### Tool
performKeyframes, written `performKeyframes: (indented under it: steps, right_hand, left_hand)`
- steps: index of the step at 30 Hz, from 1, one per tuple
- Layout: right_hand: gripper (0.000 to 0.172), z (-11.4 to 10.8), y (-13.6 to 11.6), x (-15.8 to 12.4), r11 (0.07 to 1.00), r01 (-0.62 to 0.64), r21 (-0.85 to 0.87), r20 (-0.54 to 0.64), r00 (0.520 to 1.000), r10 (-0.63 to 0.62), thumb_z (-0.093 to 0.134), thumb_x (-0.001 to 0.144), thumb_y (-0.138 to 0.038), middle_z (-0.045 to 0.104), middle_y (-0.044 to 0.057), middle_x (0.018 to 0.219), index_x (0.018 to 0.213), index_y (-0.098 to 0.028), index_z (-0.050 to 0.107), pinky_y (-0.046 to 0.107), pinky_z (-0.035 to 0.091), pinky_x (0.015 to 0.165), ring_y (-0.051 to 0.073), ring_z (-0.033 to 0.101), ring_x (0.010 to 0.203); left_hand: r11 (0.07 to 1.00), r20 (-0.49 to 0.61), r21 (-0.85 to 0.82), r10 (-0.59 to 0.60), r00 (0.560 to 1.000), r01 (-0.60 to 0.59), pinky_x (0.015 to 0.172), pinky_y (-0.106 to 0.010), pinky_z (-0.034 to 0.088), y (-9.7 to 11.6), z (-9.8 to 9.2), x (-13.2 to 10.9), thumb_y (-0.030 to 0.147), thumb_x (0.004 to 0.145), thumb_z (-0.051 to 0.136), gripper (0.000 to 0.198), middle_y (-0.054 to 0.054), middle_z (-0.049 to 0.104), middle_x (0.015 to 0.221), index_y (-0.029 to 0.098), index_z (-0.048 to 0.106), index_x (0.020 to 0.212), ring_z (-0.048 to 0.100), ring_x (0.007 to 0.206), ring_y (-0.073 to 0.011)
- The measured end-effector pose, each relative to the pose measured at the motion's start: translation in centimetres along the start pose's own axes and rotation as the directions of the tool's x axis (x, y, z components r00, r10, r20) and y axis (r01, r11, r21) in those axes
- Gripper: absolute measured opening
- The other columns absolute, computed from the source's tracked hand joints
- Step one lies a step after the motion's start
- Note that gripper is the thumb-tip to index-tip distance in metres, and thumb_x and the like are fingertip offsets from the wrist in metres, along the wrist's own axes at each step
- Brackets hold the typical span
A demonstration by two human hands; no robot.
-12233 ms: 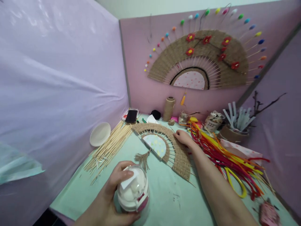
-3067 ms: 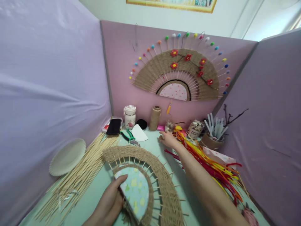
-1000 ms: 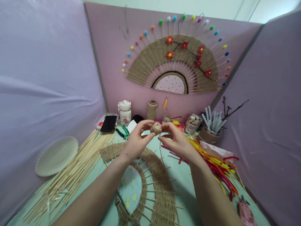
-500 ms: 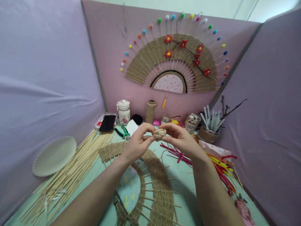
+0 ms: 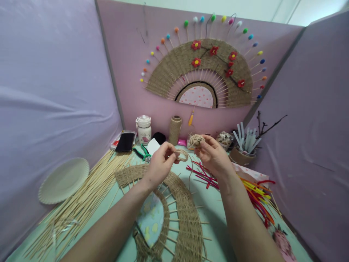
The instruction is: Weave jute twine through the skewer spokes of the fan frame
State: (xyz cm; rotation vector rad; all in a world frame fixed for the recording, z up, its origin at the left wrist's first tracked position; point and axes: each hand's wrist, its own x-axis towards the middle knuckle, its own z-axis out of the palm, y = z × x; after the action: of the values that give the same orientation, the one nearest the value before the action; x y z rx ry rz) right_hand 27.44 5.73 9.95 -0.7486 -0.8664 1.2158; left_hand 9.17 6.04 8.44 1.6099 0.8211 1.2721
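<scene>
Between the thumb and fingers of my left hand (image 5: 160,163) is a loop of twine (image 5: 182,155), its open end pointing right. My right hand (image 5: 214,154) grips a small ball of twine (image 5: 195,141), held up a little higher and to the right. A loose strand of twine (image 5: 190,174) hangs below the hands. Under both arms lies a half-round woven fan (image 5: 188,203) with thin sticks poking from its edge and a patterned cloth centre (image 5: 151,218). My left forearm covers part of it.
Left are a bundle of thin sticks (image 5: 89,189), a white plate (image 5: 64,180) and a phone (image 5: 125,142). Green-handled pliers (image 5: 141,153), a lidded jar (image 5: 143,131) and a twine spool (image 5: 175,130) stand behind. Right lie coloured pipe cleaners (image 5: 256,193); a finished fan (image 5: 169,72) hangs on the back panel.
My hands have moved apart. The ball of twine, earlier between both hands, is now up and right in my right hand, while the loop shows in my left.
</scene>
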Motion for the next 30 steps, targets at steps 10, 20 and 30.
performKeyframes:
  steps: [10, 20, 30]
  right_hand:
    - [0.032, -0.6, 0.7, 0.3, 0.676, 0.449, -0.584, -0.015, 0.827, -0.562, 0.063, 0.079, -0.024, 0.061, 0.009, 0.113, 0.109, -0.022, 0.057, 0.039, 0.047, 0.094, 0.021, 0.058, 0.105]
    - [0.033, 0.1, 1.4, -0.3, 0.735, 0.367, -0.570, 0.354, 0.917, -0.184, 0.056, 0.082, -0.019, 0.058, 0.007, 0.119, 0.115, -0.025, 0.056, 0.034, 0.047, 0.092, 0.019, 0.054, 0.113]
    - [0.057, 2.1, 2.7, -1.1, 0.922, 0.042, -0.386, 0.349, 0.931, 0.103, 0.062, 0.079, -0.023, 0.052, 0.008, 0.132, 0.131, -0.029, 0.040, 0.036, 0.046, 0.095, 0.017, 0.058, 0.108]
  left_hand:
    - [0.949, 0.276, 0.313, -0.052, 0.960, -0.039, 0.110, -0.052, 0.026, -2.1, 0.8, -1.0, 0.001, 0.060, 0.062, 0.071, -0.014, 0.034, 0.150, 0.024, 0.052, 0.126, 0.028, 0.139, -0.0323]
    - [0.932, 0.080, -0.138, -0.327, 0.942, 0.336, 0.089, -0.044, 0.049, 0.3, -1.3, 0.7, 0.032, 0.080, 0.065, 0.031, -0.010, 0.063, 0.105, 0.017, 0.059, 0.106, 0.066, 0.088, -0.0201]
    - [0.998, -0.081, -0.023, -0.056, 0.995, 0.054, 0.085, -0.034, 0.049, -0.3, -0.9, 0.6, 0.016, 0.073, 0.066, 0.029, -0.005, 0.059, 0.107, 0.019, 0.054, 0.099, 0.059, 0.097, -0.0175]
